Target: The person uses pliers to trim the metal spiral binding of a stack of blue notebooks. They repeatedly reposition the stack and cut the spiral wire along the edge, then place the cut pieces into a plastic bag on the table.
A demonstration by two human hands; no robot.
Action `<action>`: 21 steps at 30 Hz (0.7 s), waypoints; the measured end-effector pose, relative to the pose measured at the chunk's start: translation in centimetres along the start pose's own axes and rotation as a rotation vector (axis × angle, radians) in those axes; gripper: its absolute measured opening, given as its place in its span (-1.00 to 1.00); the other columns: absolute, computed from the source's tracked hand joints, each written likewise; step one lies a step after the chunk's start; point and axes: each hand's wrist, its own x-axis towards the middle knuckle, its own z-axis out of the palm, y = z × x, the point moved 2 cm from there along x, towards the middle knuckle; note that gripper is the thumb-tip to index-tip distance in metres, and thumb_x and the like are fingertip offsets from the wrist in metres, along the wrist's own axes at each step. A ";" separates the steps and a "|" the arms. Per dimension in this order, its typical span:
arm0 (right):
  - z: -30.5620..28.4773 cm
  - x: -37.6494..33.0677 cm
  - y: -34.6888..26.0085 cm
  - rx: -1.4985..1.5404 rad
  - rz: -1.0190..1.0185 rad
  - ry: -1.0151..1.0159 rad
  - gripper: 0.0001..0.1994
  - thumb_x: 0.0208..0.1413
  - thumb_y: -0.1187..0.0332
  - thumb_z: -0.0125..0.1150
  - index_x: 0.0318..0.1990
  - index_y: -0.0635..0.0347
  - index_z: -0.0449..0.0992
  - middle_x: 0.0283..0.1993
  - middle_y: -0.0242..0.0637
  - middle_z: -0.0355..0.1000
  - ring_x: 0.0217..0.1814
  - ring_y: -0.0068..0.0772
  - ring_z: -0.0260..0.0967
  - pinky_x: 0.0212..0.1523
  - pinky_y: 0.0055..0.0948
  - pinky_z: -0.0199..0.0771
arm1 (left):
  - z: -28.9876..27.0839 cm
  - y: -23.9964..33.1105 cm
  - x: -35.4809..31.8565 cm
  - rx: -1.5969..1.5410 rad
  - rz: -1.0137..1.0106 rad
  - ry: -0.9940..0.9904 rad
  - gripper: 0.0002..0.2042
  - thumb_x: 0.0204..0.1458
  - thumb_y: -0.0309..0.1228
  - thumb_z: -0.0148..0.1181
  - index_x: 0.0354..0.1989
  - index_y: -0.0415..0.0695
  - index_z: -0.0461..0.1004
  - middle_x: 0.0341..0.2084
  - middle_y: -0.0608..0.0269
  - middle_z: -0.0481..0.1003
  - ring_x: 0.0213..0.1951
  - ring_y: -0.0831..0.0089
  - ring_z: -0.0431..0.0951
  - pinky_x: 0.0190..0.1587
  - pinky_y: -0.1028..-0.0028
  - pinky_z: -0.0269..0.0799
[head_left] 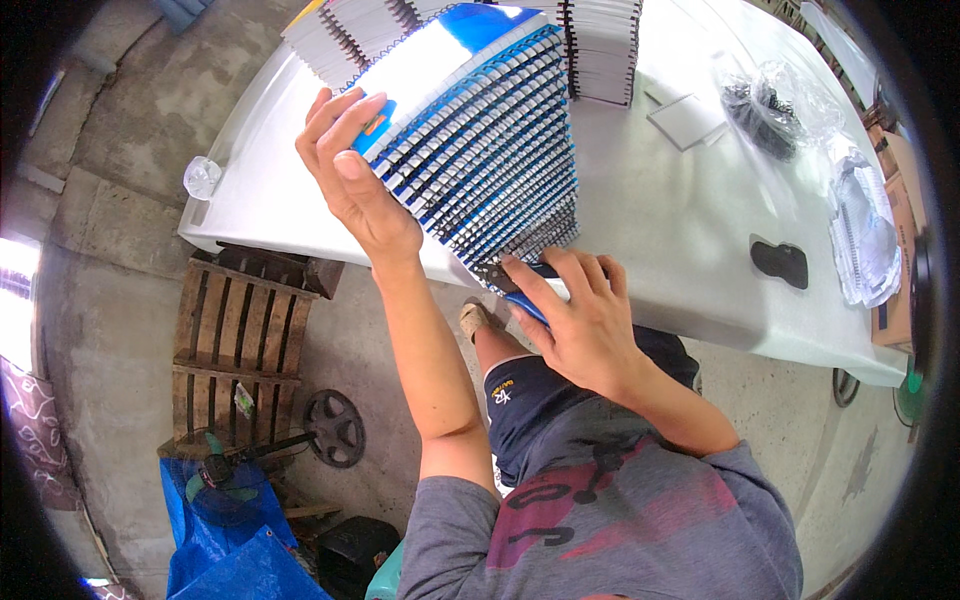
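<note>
A thick stack of spiral-bound notebooks leans over the table's near edge, its rows of coil bindings turned up toward me. The outermost notebook has a blue and white glossy cover. My left hand grips the stack at its left side, with the thumb by the bindings and the fingers over the cover. At the near lower end, my right hand is closed around the last notebooks, where a blue cover edge shows under the fingers. Its fingertips partly hide that end of the stack.
Behind the stack, more bound notebooks stand on the white-covered table. To the right lie white cards, a clear bag of black coils, a dark flat pad and wrapped papers. A wooden pallet and fan are at left.
</note>
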 end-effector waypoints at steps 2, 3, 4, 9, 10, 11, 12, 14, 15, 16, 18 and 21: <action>0.3 0.0 0.0 0.006 -0.008 0.007 -0.52 -0.01 0.17 0.19 0.13 -0.13 0.36 -0.07 -0.28 0.25 -0.08 -0.24 0.20 -0.10 -0.09 0.16 | -0.1 -0.1 0.0 0.000 0.001 0.005 -0.47 0.25 -0.01 -0.41 -0.20 -0.14 0.47 -0.19 0.06 0.42 0.13 0.14 0.23 0.22 0.12 0.04; 0.5 -0.1 0.0 0.006 -0.007 -0.005 -0.52 -0.01 0.17 0.19 0.13 -0.12 0.36 -0.08 -0.28 0.25 -0.10 -0.24 0.21 -0.12 -0.10 0.17 | -0.1 0.0 0.0 0.003 0.012 -0.003 -0.47 0.25 -0.01 -0.42 -0.20 -0.14 0.47 -0.20 0.07 0.43 0.13 0.14 0.23 0.23 0.12 0.04; 0.6 -0.1 0.0 0.006 -0.008 -0.017 -0.52 -0.01 0.18 0.19 0.13 -0.12 0.36 -0.09 -0.28 0.26 -0.12 -0.24 0.22 -0.14 -0.11 0.19 | -0.1 0.0 0.1 0.007 0.024 -0.011 -0.47 0.25 -0.01 -0.42 -0.21 -0.13 0.47 -0.21 0.08 0.43 0.12 0.15 0.23 0.23 0.12 0.04; 1.0 -0.3 -0.1 0.105 0.044 -0.107 -0.53 0.01 0.21 0.18 0.13 -0.09 0.35 -0.18 -0.23 0.31 -0.27 -0.21 0.30 -0.29 -0.23 0.29 | 0.0 0.1 0.1 -0.002 0.043 -0.011 -0.47 0.26 -0.03 -0.43 -0.21 -0.14 0.48 -0.22 0.10 0.44 0.11 0.17 0.24 0.24 0.12 0.04; 1.1 -0.3 -0.2 0.135 0.059 -0.119 -0.55 0.02 0.22 0.17 0.13 -0.06 0.35 -0.19 -0.20 0.32 -0.30 -0.17 0.32 -0.31 -0.24 0.30 | 0.0 0.1 0.0 -0.002 0.041 -0.005 -0.47 0.26 -0.03 -0.43 -0.21 -0.14 0.48 -0.22 0.10 0.44 0.11 0.17 0.24 0.24 0.13 0.04; 1.1 -0.3 -0.3 0.166 0.074 -0.128 -0.56 0.03 0.23 0.16 0.12 -0.04 0.35 -0.21 -0.18 0.33 -0.32 -0.14 0.34 -0.33 -0.25 0.32 | 0.0 0.1 0.1 -0.003 0.042 0.000 -0.47 0.26 -0.03 -0.42 -0.21 -0.14 0.48 -0.22 0.10 0.44 0.11 0.17 0.24 0.24 0.13 0.04; 1.3 -0.3 -0.2 0.302 0.121 -0.136 -0.57 0.05 0.25 0.15 0.11 -0.01 0.34 -0.22 -0.15 0.33 -0.32 -0.09 0.35 -0.30 -0.23 0.33 | 0.0 0.1 0.1 -0.003 0.043 0.005 -0.47 0.26 -0.03 -0.42 -0.21 -0.14 0.48 -0.21 0.09 0.44 0.11 0.17 0.23 0.24 0.13 0.04; 1.8 -0.4 0.0 0.573 0.213 -0.149 -0.61 0.08 0.27 0.12 0.09 0.05 0.34 -0.22 -0.09 0.34 -0.31 -0.01 0.38 -0.25 -0.19 0.36 | -0.1 -0.1 0.0 -0.001 0.050 -0.010 -0.46 0.26 -0.02 -0.42 -0.20 -0.14 0.49 -0.19 0.07 0.43 0.13 0.17 0.22 0.22 0.15 0.05; 2.1 -0.4 0.2 0.734 0.262 -0.186 -0.61 0.09 0.28 0.11 0.09 0.07 0.33 -0.22 -0.07 0.34 -0.30 0.03 0.38 -0.22 -0.18 0.36 | -0.1 -0.1 0.0 -0.002 0.052 -0.011 -0.46 0.26 -0.01 -0.42 -0.20 -0.14 0.49 -0.19 0.07 0.43 0.14 0.16 0.21 0.22 0.15 0.05; 2.3 -0.5 0.4 0.895 0.311 -0.223 -0.61 0.10 0.28 0.10 0.10 0.09 0.32 -0.22 -0.05 0.33 -0.29 0.06 0.38 -0.20 -0.17 0.36 | -0.1 -0.2 -0.1 -0.002 0.055 -0.011 -0.46 0.26 -0.01 -0.42 -0.20 -0.14 0.49 -0.18 0.07 0.42 0.14 0.16 0.21 0.21 0.15 0.05; 2.6 -0.6 0.8 1.042 0.351 -0.251 -0.61 0.11 0.28 0.09 0.11 0.09 0.31 -0.22 -0.05 0.34 -0.26 0.06 0.38 -0.17 -0.16 0.35 | 0.1 -0.1 -0.1 -0.006 0.034 -0.006 -0.46 0.26 -0.01 -0.43 -0.20 -0.13 0.49 -0.18 0.07 0.42 0.15 0.15 0.21 0.21 0.15 0.05; 2.4 -0.6 0.9 0.788 0.273 -0.214 -0.58 0.10 0.23 0.11 0.13 0.03 0.30 -0.17 -0.10 0.33 -0.18 -0.03 0.35 -0.13 -0.16 0.30 | 0.0 -0.1 -0.2 0.001 0.018 -0.002 -0.46 0.25 -0.01 -0.43 -0.20 -0.13 0.49 -0.17 0.06 0.42 0.15 0.14 0.21 0.21 0.15 0.05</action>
